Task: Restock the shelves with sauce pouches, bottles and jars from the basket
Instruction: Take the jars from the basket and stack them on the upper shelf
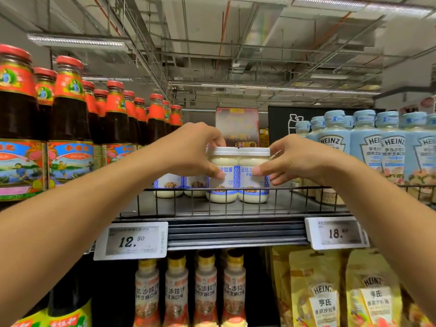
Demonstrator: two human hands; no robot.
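Well, the top shelf (236,230) runs right across, and the picture's edges cut off both its ends. On the left part of the shelf stand tall dark bottles (68,119) with red caps, and the nearest one is cut off at the side. On the right part of the shelf stand pale blue bottles (368,147), and the right arm hides their lower halves. Under the shelf, little bottles (205,289) and yellow pouches (323,291) are cut off at the bottom.

Both bare arms reach up to the middle of the shelf. The left hand (191,149) holds the left jar (224,161). Its fingers curl over the white lid and its thumb presses the label. The right hand (299,159) holds the right jar (253,161). Its thumb lies on the label and its fingers wrap round the side.

The two jars stand straight up, lids on top, touching side by side, labels facing out. The thumbs cover some of the words. Their bottoms are down at the shelf floor, just behind the wire rail (212,204). Two more jars (168,185) stand further back on the shelf, with their tops hidden by the left hand.

The left price tag (132,240) and the right price tag (337,233) hang on the shelf's front edge. The right one's small numbers are blurry.
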